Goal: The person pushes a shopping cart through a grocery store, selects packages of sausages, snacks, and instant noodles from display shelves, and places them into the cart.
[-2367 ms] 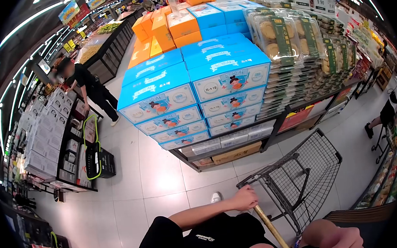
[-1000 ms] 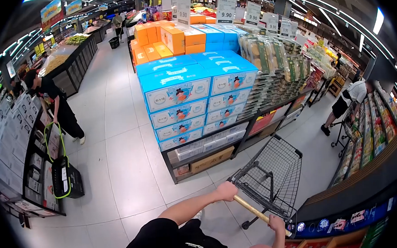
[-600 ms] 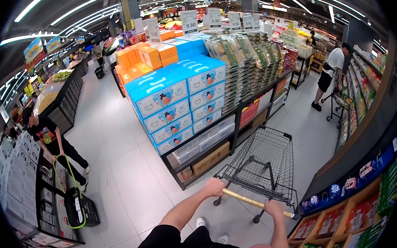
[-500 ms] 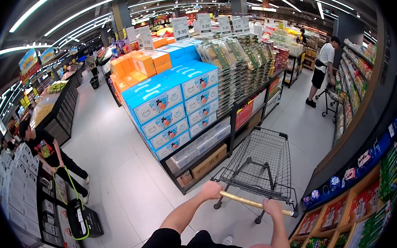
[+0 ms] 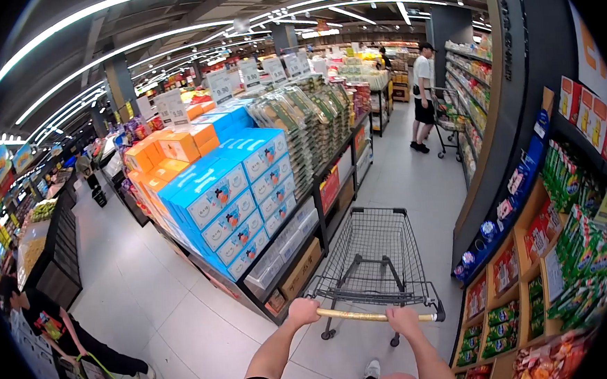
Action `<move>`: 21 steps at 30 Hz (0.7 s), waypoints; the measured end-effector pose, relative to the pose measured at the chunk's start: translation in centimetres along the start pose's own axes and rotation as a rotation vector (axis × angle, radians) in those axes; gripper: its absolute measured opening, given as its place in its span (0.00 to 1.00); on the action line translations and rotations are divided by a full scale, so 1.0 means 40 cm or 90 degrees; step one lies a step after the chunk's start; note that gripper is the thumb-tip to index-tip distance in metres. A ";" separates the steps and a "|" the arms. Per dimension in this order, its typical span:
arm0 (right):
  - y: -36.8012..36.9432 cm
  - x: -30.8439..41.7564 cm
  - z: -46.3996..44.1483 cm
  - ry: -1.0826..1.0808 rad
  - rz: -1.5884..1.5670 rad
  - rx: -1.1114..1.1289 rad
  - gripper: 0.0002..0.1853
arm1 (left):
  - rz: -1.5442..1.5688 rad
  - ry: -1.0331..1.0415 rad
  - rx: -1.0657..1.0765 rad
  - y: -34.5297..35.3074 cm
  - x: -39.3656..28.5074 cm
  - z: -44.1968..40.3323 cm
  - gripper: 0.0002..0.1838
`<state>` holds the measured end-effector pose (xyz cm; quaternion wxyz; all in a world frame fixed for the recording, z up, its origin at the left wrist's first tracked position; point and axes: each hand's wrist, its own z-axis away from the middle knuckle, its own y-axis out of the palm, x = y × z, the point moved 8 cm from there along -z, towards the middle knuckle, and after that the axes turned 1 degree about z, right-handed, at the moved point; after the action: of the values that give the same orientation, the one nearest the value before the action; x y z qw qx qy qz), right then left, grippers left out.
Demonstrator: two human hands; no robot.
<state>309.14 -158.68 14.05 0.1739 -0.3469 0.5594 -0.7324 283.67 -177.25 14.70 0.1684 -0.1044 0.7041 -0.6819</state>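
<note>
My left hand [image 5: 303, 312] is wrapped round the left end of the yellowish handle [image 5: 356, 316] of a wire shopping cart [image 5: 372, 237]. Towards the handle's right end, my right hand [image 5: 402, 319] grips the same bar. The cart's grey mesh basket points ahead into the aisle, and nothing shows inside it. Just left of the cart stands a low dark display rack [image 5: 328, 235], stacked with blue boxes [image 5: 221, 201] and clear packs of food [image 5: 306, 127].
A wooden snack shelf [image 5: 504, 324] borders my right side, beside a dark pillar [image 5: 493, 101]. Ahead, a person in white [image 5: 422, 78] stands by another cart [image 5: 449, 121]. At lower left, a person in black [image 5: 55, 330] holds a green basket handle [image 5: 106, 372]. Pale floor tiles [image 5: 392, 163] run between the displays.
My view and the cart have turned to the right, so the cart now points more along the aisle. The blue boxes and the person in black have shifted left in view. Both hands keep their grip.
</note>
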 end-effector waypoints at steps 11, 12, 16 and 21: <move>-0.009 -0.086 0.236 0.056 0.081 -0.127 0.29 | 0.002 0.064 -0.099 0.015 0.032 0.157 0.10; -0.006 -0.080 0.240 0.066 0.072 -0.101 0.30 | -0.003 0.059 -0.089 0.017 0.038 0.167 0.09; 0.007 -0.062 0.279 0.065 -0.003 -0.064 0.31 | 0.001 0.069 -0.101 0.019 0.051 0.207 0.07; 0.024 -0.057 0.316 0.078 -0.022 0.042 0.32 | -0.023 0.053 -0.084 0.023 0.045 0.260 0.08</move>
<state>319.49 -166.34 14.09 0.1381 -0.3054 0.5383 -0.7732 286.04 -187.51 13.46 0.1197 -0.0994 0.7519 -0.6407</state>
